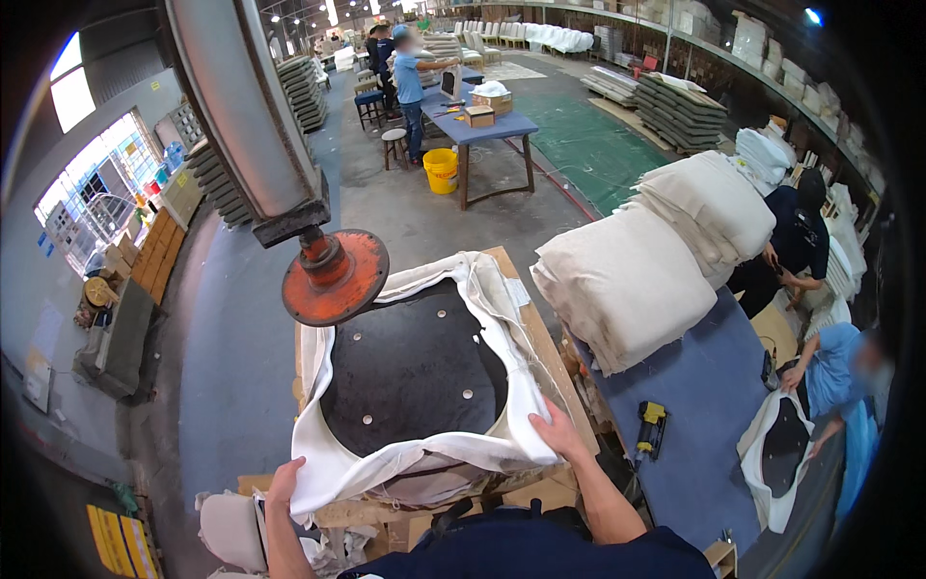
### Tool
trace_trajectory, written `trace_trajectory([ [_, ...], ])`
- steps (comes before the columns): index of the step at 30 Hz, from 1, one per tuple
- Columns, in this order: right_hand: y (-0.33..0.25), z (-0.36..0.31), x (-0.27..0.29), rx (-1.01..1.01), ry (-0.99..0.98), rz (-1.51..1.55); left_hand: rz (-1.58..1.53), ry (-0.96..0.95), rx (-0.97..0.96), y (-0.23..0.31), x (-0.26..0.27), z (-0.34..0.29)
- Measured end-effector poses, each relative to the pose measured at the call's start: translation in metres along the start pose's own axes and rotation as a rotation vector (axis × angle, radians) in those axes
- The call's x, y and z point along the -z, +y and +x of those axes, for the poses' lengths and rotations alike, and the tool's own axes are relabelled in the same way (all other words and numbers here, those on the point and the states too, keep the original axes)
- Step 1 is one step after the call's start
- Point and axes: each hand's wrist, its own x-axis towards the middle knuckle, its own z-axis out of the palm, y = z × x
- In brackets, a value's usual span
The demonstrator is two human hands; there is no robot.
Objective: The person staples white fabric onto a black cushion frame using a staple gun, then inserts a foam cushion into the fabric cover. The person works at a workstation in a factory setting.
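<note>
An upholstered seat cushion (pixel 415 372) lies underside up in front of me, its black base panel dotted with several round pale fittings. White padding (pixel 318 480) and cream fabric (pixel 526 333) fold up loosely around the panel. My left hand (pixel 284 484) grips the padding at the near left corner, its fingers partly hidden. At the near right corner my right hand (pixel 560 432) is closed on the padding's edge. Over the cushion's far left part hangs a round orange press plate (pixel 338 278) on a thick metal cylinder (pixel 241 106). A wooden board (pixel 558 372) lies beneath the cushion.
A blue table (pixel 690 386) at right bears folded cream fabric stacks (pixel 627 285) and a yellow-black staple gun (pixel 652 431). Two people work beyond it, one handling another cushion (pixel 783 454). Farther off, people stand by a blue table (pixel 482 125) near a yellow bucket (pixel 441 171).
</note>
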Motion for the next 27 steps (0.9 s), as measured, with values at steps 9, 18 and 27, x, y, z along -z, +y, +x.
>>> trace_trajectory([
  [9, -0.019, -0.007, 0.058, 0.032, -0.023, -0.267, -0.065, -0.088, -0.182, 0.011, -0.003, -0.018],
  [18, -0.011, -0.082, 0.066, -0.368, 0.340, 0.127, -0.616, 0.014, -0.148, -0.041, 0.048, -0.077],
  [27, 0.031, -0.118, 0.024, -0.897, 0.163, 0.840, -0.996, -0.208, 0.231, -0.122, -0.045, -0.102],
])
